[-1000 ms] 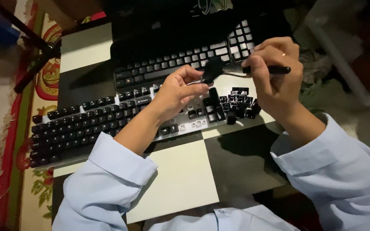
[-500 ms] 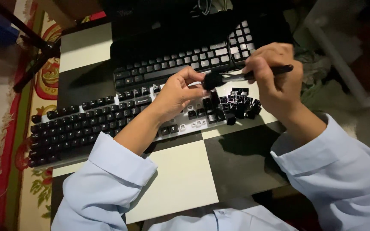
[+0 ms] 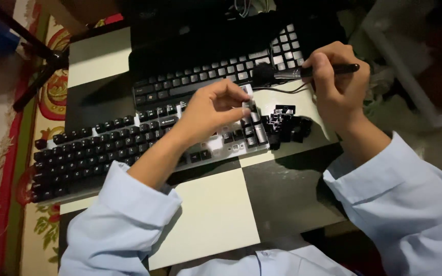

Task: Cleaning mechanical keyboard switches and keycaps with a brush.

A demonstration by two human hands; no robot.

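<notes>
Brush (image 3: 282, 73) has lifted off; right hand (image 3: 339, 84) grips it, left hand (image 3: 215, 110) pinches a keycap (image 3: 250, 106) above keyboard (image 3: 129, 148).

One camera, worn on the person's head, looks steeply down from close above onto a black-and-cream chequered table (image 3: 216, 214). Both light-blue sleeves enter from the bottom edge. The two black keyboards run slantwise across the middle, and a patterned red rug (image 3: 6, 153) fills the left margin.
</notes>
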